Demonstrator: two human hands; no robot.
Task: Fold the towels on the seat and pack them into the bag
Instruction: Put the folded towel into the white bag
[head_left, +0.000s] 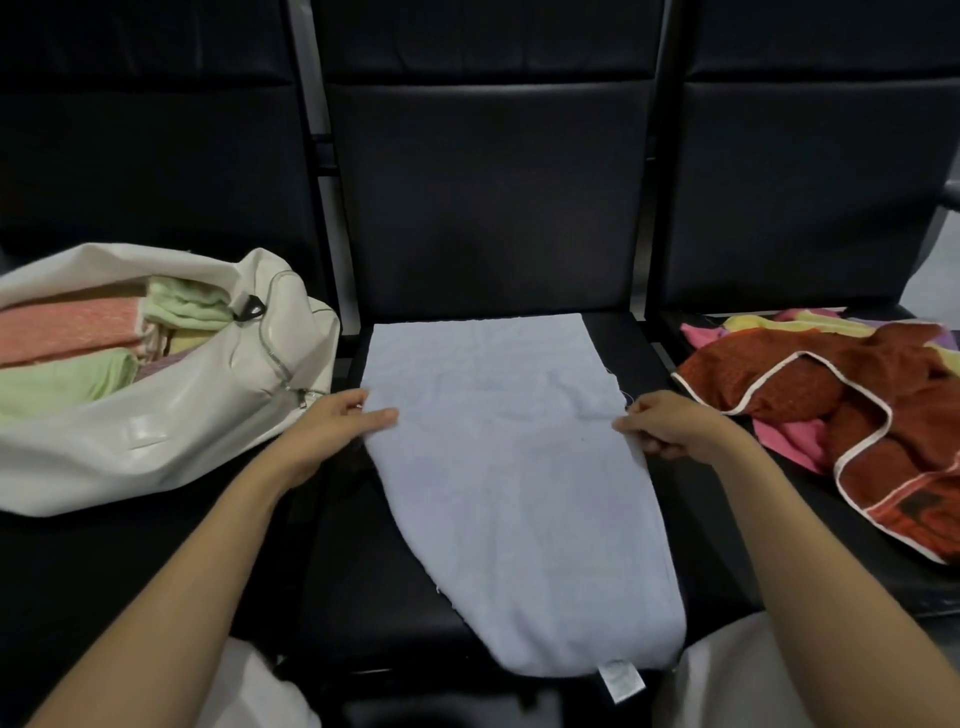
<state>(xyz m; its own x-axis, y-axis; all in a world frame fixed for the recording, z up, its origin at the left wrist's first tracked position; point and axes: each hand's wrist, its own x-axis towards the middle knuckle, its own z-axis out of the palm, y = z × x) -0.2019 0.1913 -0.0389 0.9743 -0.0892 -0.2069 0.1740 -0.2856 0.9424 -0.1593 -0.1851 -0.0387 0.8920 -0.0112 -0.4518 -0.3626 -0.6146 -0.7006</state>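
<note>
Pale towel (509, 467) spread lengthwise on the middle seat (363, 545), with its far edge close to the seat back (488, 182) and its near end draped over the front lip, where a sewn label (621, 680) hangs. The left grip (337, 423) pinches the towel's left edge with the thumb on top. The right grip (670, 428), fingers curled, pinches the right edge opposite it, so both are closed on the cloth partway along its length. We judge the step in hand to be the first fold of this towel. To do it well we would keep the cloth taut between the two grips, lift both edges level, match corner to corner before laying the fold down, and press out the wrinkle just inside the right edge. Beside the towel on the left seat lies the white bag (208, 431), its zip open and its mouth turned toward us, already holding folded towels (67, 332) in pink and green. On the right seat, apart from the pale towel, lies an unfolded heap (831, 395) of rust-red, pink and yellow cloth. The seats are dark, smooth, padded units in one row, and a strip of grey floor (935, 270) shows at far right
</note>
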